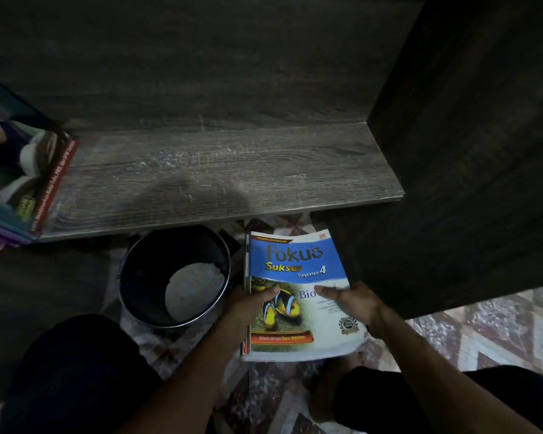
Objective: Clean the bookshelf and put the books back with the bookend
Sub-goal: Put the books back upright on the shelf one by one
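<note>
From my head view, my left hand [248, 305] grips the spine edge of the Fokus book [295, 264], thumb over the cover, while my right hand [355, 303] pinches its other edge, low below the shelf [232, 170] beside the bucket [129, 277], so I should lift it level.

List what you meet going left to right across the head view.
Stack of colourful books on the grey wooden shelf → round black bucket holding a white cloth → left hand → blue Fokus Sukses textbook with clownfish cover, gripped by both hands → right hand → dark wooden side panel.
</note>
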